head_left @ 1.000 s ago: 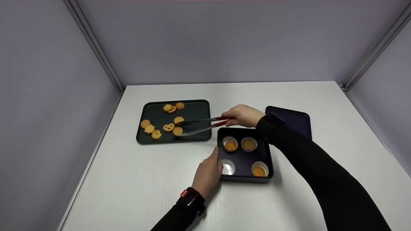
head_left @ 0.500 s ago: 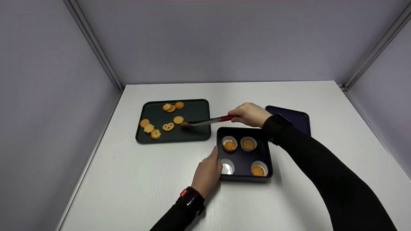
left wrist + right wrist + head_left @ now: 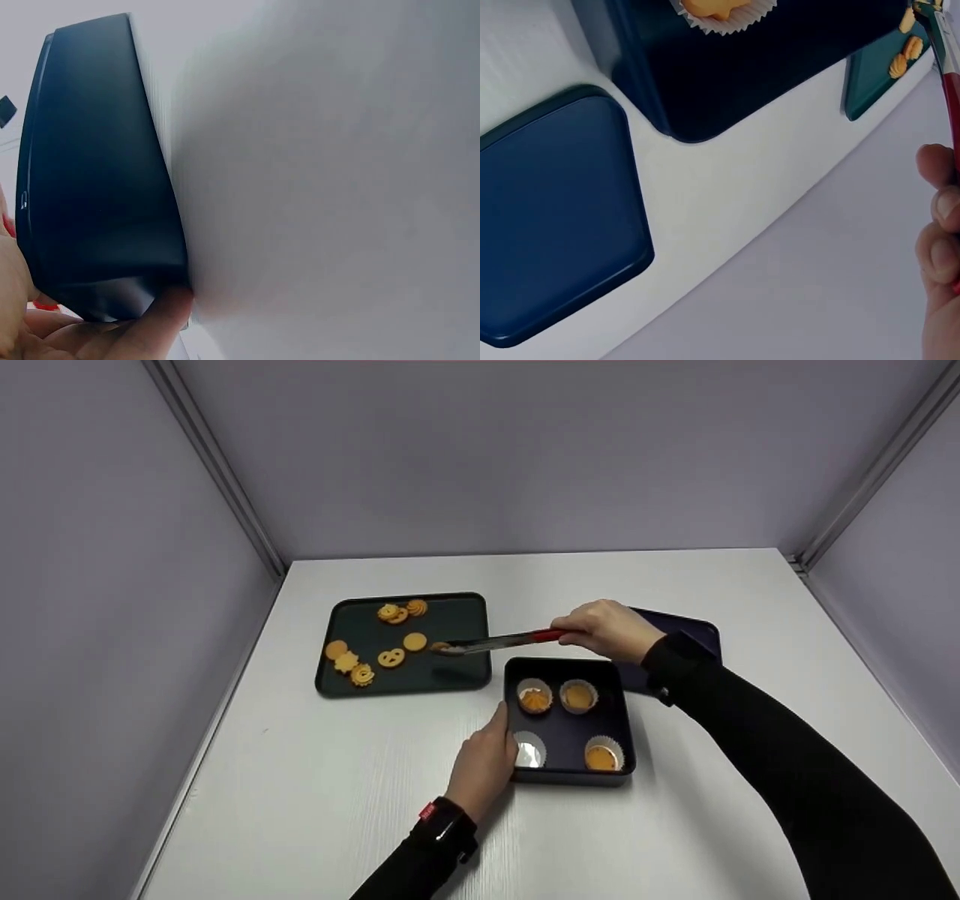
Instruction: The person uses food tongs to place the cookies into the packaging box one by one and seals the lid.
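Observation:
The right hand grips red-handled tongs; their closed tips hold a round cookie over the right part of the dark green tray. In the right wrist view, curled fingers wrap the red handle. The left hand holds the left side of the dark square box; in the left wrist view its fingers press the box's wall. Inside the box stand paper cups: three hold cookies, and in the front left cup no cookie shows.
Several cookies lie on the green tray, among them a pretzel-shaped one, a round one and a star-like one. A dark blue lid lies behind and right of the box, partly under the right arm. Grey panels surround the white table.
The tongs have closed on a round cookie from beside the pretzel-shaped one and moved right with it. The right hand has shifted right; the left hand stays at the box.

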{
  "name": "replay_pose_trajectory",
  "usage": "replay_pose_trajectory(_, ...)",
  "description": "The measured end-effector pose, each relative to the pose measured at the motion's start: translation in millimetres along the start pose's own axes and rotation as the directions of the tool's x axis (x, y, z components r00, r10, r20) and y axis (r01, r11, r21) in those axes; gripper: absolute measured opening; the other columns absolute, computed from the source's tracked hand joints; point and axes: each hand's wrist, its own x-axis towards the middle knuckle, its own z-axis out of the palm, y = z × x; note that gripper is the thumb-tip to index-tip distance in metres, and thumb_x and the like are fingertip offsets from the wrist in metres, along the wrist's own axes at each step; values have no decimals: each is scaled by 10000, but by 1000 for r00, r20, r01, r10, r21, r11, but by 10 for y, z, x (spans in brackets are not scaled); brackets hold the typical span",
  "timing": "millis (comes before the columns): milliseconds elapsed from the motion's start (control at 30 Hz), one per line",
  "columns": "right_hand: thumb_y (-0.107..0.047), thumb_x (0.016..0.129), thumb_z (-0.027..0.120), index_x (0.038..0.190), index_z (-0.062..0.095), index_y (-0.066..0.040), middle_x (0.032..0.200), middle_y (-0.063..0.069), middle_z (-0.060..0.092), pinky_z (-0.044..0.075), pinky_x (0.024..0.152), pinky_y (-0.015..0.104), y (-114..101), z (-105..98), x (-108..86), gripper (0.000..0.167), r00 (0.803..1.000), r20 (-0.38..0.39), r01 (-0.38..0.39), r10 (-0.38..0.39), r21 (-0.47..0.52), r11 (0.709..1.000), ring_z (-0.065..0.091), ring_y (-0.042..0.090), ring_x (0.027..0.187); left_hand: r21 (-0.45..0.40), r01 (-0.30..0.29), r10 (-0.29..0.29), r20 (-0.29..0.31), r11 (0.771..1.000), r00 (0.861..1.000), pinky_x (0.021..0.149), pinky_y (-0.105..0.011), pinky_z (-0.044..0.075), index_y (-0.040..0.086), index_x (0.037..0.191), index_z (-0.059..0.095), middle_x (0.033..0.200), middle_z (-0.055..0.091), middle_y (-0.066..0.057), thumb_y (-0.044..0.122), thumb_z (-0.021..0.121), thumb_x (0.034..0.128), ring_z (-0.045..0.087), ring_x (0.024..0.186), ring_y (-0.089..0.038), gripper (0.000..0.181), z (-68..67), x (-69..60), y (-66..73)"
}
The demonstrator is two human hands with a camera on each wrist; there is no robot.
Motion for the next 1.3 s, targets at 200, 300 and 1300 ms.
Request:
replay_pose_trajectory(200,-100,946,721,1059,749,-64,840,70,722,518,681,418,9,-158,-199,122,998,-55,-3,2,-17,1000,644,214,706,3,-11,11,-2,1000,1000,552,-382,543,-72,1460,498,970,747,-219,56,573,988,687,628,-226,494,2,-3,5)
replay_pose_trajectory(300,-106,939,732,1084,761,-64,830,51,718,503,649,382,24,-210,-310,154,996,-88,-23,21,-27,999,623,186,689,2,-7,7,-5,1000,1000,601,-400,567,-69,1459,499,990,749,-216,59,579,994,722,697,-263,489,0,-8,9)
replay_pose_trajectory(1300,69,780,808,1169,758,-55,826,-29,681,398,586,182,-79,-642,-1188,411,970,-242,21,-32,-47,999,502,27,648,-4,9,-9,32,1000,999,586,-383,553,-61,1484,472,976,746,-215,90,558,1016,685,636,-221,499,-37,-9,40)
